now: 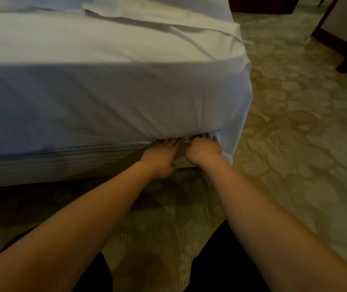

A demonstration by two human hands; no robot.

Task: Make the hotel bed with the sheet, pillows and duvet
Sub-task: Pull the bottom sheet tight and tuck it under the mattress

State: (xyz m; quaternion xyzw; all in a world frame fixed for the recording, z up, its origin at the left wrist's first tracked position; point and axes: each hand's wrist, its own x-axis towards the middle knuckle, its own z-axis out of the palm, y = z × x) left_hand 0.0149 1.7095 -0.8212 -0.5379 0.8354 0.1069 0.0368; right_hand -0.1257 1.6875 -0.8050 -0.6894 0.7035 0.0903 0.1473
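At the bottom edge of the bed (42,165), near its corner, the left hand (162,158) pushes straight fingers (169,142) under the white sheet (126,98). The right hand (205,148) is just beside it. Its fingers hide in the sheet, so I cannot tell how they lie.

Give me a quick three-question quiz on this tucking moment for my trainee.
1. True or false: the left hand and the right hand both reach the lower edge of the sheet.
2. Where does the sheet hang loose below the bed seam? A) at the corner, to the right of the right hand. B) far to the left of the left hand. C) nowhere.
3. Fill in: the floor is patterned ____.
Key: 1 true; 2 A; 3 carpet.
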